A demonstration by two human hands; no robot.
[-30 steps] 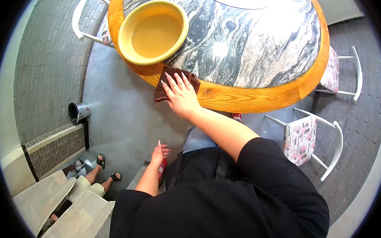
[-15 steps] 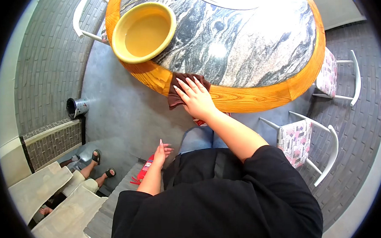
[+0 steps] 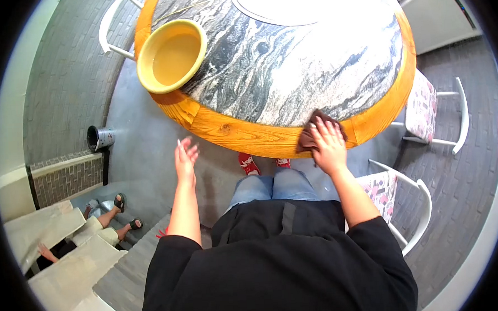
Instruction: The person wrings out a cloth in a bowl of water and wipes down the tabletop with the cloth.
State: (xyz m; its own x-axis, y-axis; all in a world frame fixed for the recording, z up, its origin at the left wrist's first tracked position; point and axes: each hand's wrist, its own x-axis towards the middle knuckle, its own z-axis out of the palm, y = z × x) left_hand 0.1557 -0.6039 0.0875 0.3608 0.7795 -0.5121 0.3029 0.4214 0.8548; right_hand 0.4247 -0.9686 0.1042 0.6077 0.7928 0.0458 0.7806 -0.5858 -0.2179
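Observation:
My right hand [image 3: 330,146] lies flat with its fingers stretched out over a dark brown cloth [image 3: 308,137]. It presses the cloth against the wooden rim [image 3: 242,137] of a round table, partly over the edge of the marble-patterned top [image 3: 240,81]. In the air left of my body, apart from the table, my left hand [image 3: 186,158] is open and holds nothing. A yellow basin [image 3: 146,76] with cloudy liquid in it stands at the table's left edge.
White-framed chairs with patterned seats [image 3: 422,106] [image 3: 379,187] stand on the right. Another chair [image 3: 103,28] is at the upper left. A dark bucket [image 3: 100,138] is on the floor at left. A person's sandalled feet [image 3: 120,202] show at lower left.
My right hand and the cloth have slid right along the table rim. My left hand has risen forward and left. The view has shifted, showing my red shoes more fully.

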